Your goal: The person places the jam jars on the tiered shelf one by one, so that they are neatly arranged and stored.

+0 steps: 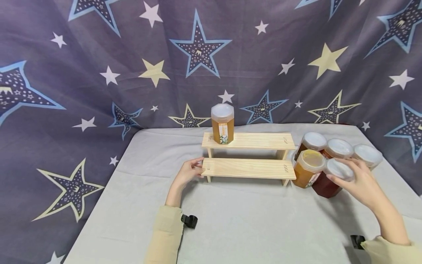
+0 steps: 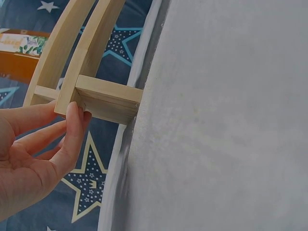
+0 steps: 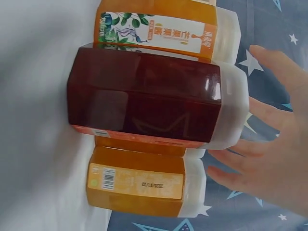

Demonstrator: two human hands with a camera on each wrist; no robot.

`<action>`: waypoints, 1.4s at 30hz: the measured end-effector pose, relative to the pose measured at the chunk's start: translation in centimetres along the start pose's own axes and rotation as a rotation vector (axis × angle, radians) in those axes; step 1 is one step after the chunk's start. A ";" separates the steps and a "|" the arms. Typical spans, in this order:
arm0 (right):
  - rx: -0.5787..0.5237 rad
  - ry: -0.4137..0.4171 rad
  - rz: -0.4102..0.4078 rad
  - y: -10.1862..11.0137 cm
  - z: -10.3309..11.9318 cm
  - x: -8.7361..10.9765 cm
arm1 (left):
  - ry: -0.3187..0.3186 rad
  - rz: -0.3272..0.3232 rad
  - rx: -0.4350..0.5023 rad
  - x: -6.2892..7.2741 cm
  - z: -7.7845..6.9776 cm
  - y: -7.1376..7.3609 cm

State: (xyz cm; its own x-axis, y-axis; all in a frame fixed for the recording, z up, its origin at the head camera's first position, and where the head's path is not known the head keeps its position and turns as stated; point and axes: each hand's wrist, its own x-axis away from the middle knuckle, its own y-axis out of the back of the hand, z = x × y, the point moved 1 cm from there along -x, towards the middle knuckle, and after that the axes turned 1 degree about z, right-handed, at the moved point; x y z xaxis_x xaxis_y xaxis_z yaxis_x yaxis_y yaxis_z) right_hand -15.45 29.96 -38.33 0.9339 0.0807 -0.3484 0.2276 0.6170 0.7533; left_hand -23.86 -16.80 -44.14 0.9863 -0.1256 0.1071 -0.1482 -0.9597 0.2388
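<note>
A wood shelf (image 1: 247,168) with two steps stands on a grey cloth (image 1: 230,220). The left hand (image 1: 189,171) is at the shelf's left end. Its thumb and fingers pinch the end of the low step. One orange jar (image 1: 222,128) stands upright on the shelf's top step, near the left end, and its label looks to the front. To the right of the shelf, five more jars are close together. The yellow jar (image 1: 304,174) is the one in front, just beside the shelf's right end. Next to it, a bit farther from the shelf, is the dark red jar (image 1: 324,186) with a white lid (image 1: 337,168). The right hand (image 1: 362,180) is at that lid, with its fingers spread around it. I cannot tell if the hand holds the lid tight or just touches it. Three back jars (image 1: 339,147) stand behind these two, to the right of the shelf, and they have pale lids too. Behind the shelf hangs a dark curtain (image 1: 138,104) with lots of stars.
</note>
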 end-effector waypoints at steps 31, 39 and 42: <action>0.004 -0.128 -0.116 -2.3 -1.4 0.8 | 0.005 0.043 0.023 1.9 -2.6 -0.3; -0.010 -0.131 -0.164 -2.7 -1.4 0.6 | 0.003 0.036 0.029 1.8 -2.6 -0.2; -0.017 -0.131 -0.189 -2.9 -1.4 0.5 | 0.007 0.030 0.020 1.9 -2.6 -0.2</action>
State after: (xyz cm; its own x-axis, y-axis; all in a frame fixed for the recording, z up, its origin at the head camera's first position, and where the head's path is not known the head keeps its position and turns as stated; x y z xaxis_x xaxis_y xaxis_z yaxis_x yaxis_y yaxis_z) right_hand -16.01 29.32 -41.43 0.9032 -0.1389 -0.4061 0.3981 0.6246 0.6719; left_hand -22.15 -16.17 -41.45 0.9809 -0.1523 0.1208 -0.1757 -0.9605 0.2158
